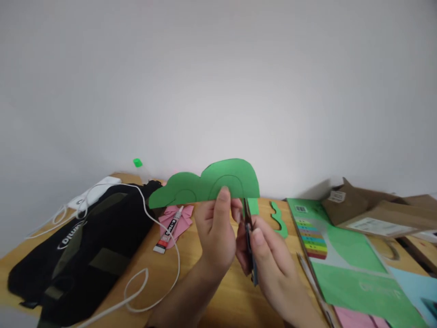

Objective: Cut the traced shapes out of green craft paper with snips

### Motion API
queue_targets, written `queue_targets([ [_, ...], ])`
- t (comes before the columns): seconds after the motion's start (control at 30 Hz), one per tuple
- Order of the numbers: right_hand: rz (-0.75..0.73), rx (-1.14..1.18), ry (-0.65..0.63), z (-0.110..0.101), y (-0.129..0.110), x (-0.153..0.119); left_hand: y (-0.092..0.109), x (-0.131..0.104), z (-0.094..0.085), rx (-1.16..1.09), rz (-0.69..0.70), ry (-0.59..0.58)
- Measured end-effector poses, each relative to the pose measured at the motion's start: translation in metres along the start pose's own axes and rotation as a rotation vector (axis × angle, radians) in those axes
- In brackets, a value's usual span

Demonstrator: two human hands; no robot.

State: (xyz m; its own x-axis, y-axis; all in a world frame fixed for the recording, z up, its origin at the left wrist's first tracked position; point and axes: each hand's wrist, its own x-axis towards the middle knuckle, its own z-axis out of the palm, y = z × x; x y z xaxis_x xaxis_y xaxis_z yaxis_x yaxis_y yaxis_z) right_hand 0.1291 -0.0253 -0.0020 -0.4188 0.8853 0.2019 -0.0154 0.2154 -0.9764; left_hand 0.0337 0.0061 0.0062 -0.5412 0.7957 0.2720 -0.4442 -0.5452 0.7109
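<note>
A green paper cutout (232, 171) with a scalloped top and pencilled arcs is held up in front of me. My left hand (218, 228) pinches its lower edge, thumb on the near face. In my right hand (273, 255) is a pair of scissors (248, 232), blades pointing up. The blade tips meet the paper's bottom edge, right of my left thumb, at the foot of the larger arc. Whether the blades are parted is hard to see. Behind the scissors, part of a green piece (253, 206) shows.
A wavy green paper strip (279, 221) lies at the right, by a green paper pack (341, 246), a pencil (312, 278) and a cardboard box (378, 209). Leftward are a glue tube (168, 231) on pink paper (186, 223), a white cable (179, 262) and a black bag (92, 255).
</note>
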Motion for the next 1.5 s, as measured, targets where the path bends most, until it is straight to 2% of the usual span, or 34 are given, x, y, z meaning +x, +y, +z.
queue_targets([
  [0.13,-0.001,0.172,0.019,0.005,0.006,-0.001,0.000,-0.005,0.001,0.046,0.009,-0.001],
  [0.27,-0.037,0.150,-0.006,0.000,0.007,-0.001,0.003,-0.005,0.003,0.073,0.059,0.036],
  [0.47,-0.063,0.055,-0.035,-0.001,0.003,-0.001,0.009,0.000,0.005,-0.005,-0.083,0.117],
  [0.63,-0.058,0.132,0.007,-0.003,0.002,-0.001,0.007,-0.007,0.009,0.027,-0.132,0.038],
  [0.87,-0.030,0.294,0.138,-0.003,0.000,-0.003,0.003,-0.020,0.016,-0.010,-0.179,-0.095],
  [1.07,-0.033,0.353,0.181,0.000,0.000,-0.003,0.002,-0.024,0.017,-0.030,-0.184,-0.093],
  [1.33,0.038,0.301,0.214,-0.001,-0.003,-0.001,-0.001,-0.025,0.019,0.040,-0.133,-0.051],
  [1.5,0.051,0.290,0.221,-0.001,-0.003,-0.001,-0.001,-0.024,0.019,0.035,-0.155,-0.053],
])
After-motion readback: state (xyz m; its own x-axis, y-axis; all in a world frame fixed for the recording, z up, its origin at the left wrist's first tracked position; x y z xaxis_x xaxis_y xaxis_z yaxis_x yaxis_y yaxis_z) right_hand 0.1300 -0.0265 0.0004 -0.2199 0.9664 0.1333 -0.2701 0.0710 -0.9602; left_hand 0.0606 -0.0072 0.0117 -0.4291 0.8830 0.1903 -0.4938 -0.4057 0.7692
